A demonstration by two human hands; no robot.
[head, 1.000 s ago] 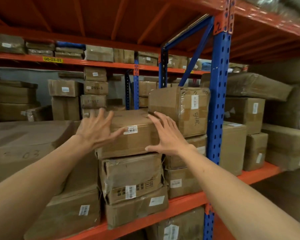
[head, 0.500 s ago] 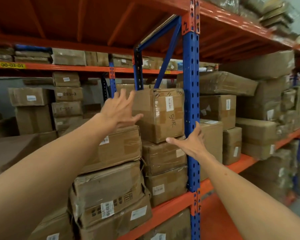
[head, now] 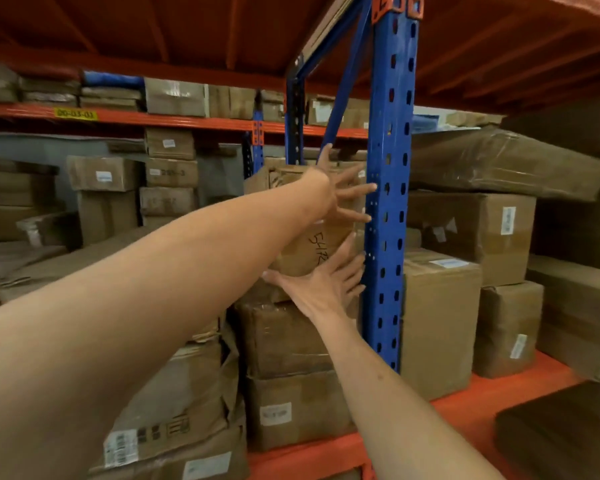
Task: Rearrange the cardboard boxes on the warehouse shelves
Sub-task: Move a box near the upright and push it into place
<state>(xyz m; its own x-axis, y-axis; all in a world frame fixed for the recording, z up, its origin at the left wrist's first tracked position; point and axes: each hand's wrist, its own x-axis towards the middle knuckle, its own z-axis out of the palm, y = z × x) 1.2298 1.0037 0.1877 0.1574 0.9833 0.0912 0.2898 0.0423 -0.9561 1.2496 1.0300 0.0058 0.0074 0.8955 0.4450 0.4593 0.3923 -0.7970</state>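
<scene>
Both bare arms reach forward to one cardboard box point(head: 309, 244) that sits on top of a stack just left of the blue upright post point(head: 390, 188); the box bears dark handwriting on its front face, and its left part is hidden behind the left forearm. The left hand point(head: 336, 192) lies against the upper front of this box with its fingers point(head: 359, 190) spread wide, the tips reaching to the edge of the post; one finger points up past the top of the box. The right hand point(head: 321, 289) is flat against the lower right corner of the same box, palm to the cardboard, its fingers point(head: 347, 251) fanned apart and pointing up and to the right; neither hand curls around an edge, so no grip can be seen. Beneath the box stand two more brown boxes point(head: 284, 341), one on the other, resting on the orange shelf point(head: 465, 410); the lower one carries a white label. To the left of that stack lies a crumpled box with a barcode label point(head: 174, 410), on another box. Right of the post, a tall box point(head: 437, 323) stands on the shelf, with smaller boxes beside it and a plastic-wrapped parcel point(head: 499, 164) lying across the top of them. In the background, further racks hold more boxes, and a yellow tag point(head: 75, 114) is stuck on an orange beam.
</scene>
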